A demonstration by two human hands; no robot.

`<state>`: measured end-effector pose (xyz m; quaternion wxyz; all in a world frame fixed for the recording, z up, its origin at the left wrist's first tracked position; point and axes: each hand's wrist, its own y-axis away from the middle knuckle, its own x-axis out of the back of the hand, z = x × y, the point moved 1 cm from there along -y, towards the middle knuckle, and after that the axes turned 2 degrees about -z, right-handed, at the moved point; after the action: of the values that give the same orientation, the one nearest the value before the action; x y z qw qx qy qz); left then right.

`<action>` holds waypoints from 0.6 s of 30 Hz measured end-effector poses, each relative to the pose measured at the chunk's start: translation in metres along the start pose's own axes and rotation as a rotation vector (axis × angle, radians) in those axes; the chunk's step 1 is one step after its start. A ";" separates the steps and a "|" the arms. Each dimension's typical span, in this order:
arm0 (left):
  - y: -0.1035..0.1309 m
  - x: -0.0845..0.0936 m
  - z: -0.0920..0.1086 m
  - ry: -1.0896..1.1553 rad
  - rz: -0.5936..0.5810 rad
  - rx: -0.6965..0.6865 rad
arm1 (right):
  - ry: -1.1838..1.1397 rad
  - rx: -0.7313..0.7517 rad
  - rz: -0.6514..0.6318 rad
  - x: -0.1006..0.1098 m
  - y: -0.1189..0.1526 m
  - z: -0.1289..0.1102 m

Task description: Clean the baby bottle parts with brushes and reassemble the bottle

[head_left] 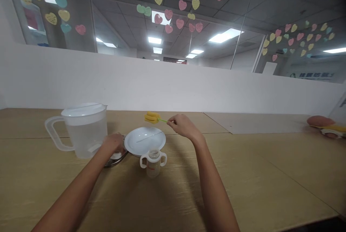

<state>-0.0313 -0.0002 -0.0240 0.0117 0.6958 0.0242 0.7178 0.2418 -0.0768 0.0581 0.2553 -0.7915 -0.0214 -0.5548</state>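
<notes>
Item, right hand (pixel 182 124): you are pinching the thin green handle (pixel 162 120) of a yellow-headed brush (pixel 152 117) between closed thumb and fingers; the brush is pointing left, its yellow head hovering clear of the table, above the far rim of the bowl as you are seeing it.

Item, left hand (pixel 114 141): you are keeping its fingers curled downward at a round metal dish (pixel 113 163), between the pitcher and the bowl; your own hand is hiding the fingertips, so whether they are gripping anything is impossible to tell; a small white piece (pixel 116 156) is showing below the hand, its nature unclear.

Item, white bowl (pixel 143 147): standing upright just beside the dish; a thin grey strip (pixel 149 137) is running across it, too fine to identify.

Item, two-handled bottle (pixel 153 167): standing upright in front of the bowl, nearer to you; its neck is facing up, uncapped.

Item, translucent pitcher (pixel 86 134): standing at your left, wearing a white lid (pixel 83 109); its handle is pointing left.

Item, brown table (pixel 256 181): bearing all the vessels; a blurred reddish object (pixel 320 120) is resting at its far right, well apart.
</notes>
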 end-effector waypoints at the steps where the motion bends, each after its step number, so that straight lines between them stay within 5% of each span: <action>1: 0.002 0.002 0.001 -0.012 -0.013 0.007 | -0.001 -0.004 -0.003 0.000 0.000 0.000; 18: 0.016 0.015 0.012 -0.085 -0.128 -0.008 | -0.057 -0.018 -0.040 -0.003 -0.002 0.005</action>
<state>-0.0196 -0.0148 -0.0077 0.0617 0.7226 0.0652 0.6854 0.2446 -0.0719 0.0544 0.2362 -0.8087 -0.0397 -0.5372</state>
